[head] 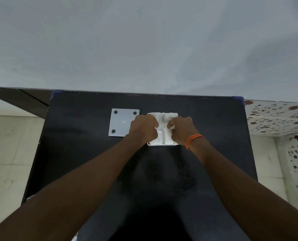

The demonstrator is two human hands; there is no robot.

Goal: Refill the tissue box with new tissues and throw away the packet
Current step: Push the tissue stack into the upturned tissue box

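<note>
A white square tissue box (pixel 162 144) stands open on the black table (pixel 92 162), filled with folded white tissues (pixel 162 129). My left hand (pixel 143 127) presses on the tissues' left side with fingers curled into them. On their right side, my right hand (pixel 181 129), with orange threads on the wrist, grips the tissues the same way. The box's flat white lid (pixel 122 122), with black round feet at its corners, lies upside down just left of the box. The packet is not clearly in view.
The table's far edge meets a grey wall (pixel 144 49). Tiled floor (pixel 5 153) lies to the left, and a floral-patterned surface (pixel 275 119) to the right. Something pale shows at the table's near left edge (pixel 30 197).
</note>
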